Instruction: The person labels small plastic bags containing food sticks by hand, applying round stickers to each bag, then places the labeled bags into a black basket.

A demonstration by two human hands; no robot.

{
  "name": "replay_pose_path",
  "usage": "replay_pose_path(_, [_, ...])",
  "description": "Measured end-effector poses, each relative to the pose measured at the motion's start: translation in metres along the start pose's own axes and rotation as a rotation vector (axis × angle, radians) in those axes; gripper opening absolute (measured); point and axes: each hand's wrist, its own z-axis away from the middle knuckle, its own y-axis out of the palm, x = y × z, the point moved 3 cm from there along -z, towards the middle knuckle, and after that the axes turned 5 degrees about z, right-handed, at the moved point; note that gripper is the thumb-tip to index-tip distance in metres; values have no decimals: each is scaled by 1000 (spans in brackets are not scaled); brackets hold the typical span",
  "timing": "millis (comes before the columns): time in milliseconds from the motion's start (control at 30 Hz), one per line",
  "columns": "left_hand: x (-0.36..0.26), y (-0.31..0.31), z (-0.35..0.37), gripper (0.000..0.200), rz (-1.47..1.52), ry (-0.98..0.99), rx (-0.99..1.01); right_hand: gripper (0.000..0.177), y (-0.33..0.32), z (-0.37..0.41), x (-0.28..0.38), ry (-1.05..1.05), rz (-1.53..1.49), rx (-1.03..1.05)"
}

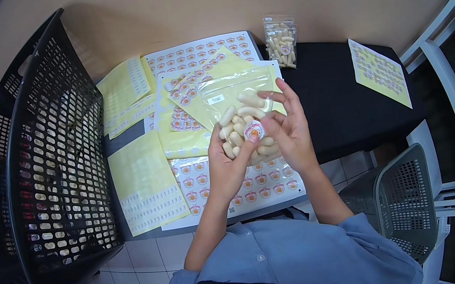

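Note:
A clear zip bag (230, 88) filled with pale, finger-shaped snacks is held up over the table. A small white label (215, 100) marks its upper left, and a round white, red and orange sticker (253, 130) sits on its front. My left hand (230, 163) grips the bag's lower left, its thumb at the sticker's lower edge. On the right side, my right hand (292, 130) holds the bag with its thumb in front, near the sticker, and its upper fingers raised along the edge. Parts of both hands' fingers are hidden by the bag.
Sheets of round stickers (249, 196) and yellow label sheets (142, 175) cover the table under the bag. Another filled bag (282, 44) stands at the back on black cloth (330, 105), left of a sticker sheet (380, 74). A black basket (55, 166) stands left, a grey-green basket (405, 202) lower right.

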Motion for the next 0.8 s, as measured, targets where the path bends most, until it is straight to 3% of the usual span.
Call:
replay_pose_path(133, [3, 7, -4, 47, 69, -6, 13, 70, -6, 5, 0, -49, 58, 39])
replay_pose_path(333, [17, 20, -9, 43, 56, -4, 4, 74, -27, 4, -4, -8, -94, 22])
replay_pose_path(433, [25, 27, -13, 43, 48, 13, 23, 67, -40, 6, -8, -49, 40, 79])
replay_pose_path(500, [25, 33, -17, 45, 15, 10, 78, 55, -50, 7, -18, 183, -16, 245])
replay_pose_path(533, [26, 36, -19, 47, -23, 4, 130, 44, -61, 8, -27, 150, -38, 201])
replay_pose_path(567, [28, 37, -22, 47, -18, 8, 130, 44, -70, 2, -30, 148, -32, 203])
replay_pose_path(633, [29, 30, -19, 50, -272, 176, 64, 37, -101, -8, -30, 82, -57, -59])
replay_pose_path(700, [27, 18, -19, 48, -268, 142, 13, 35, -143, -37, -52, 29, 34, -271])
replay_pose_path(800, [23, -6, -11, 40, -281, 150, -117, 34, -201, -79, -111, 47, 214, -366])
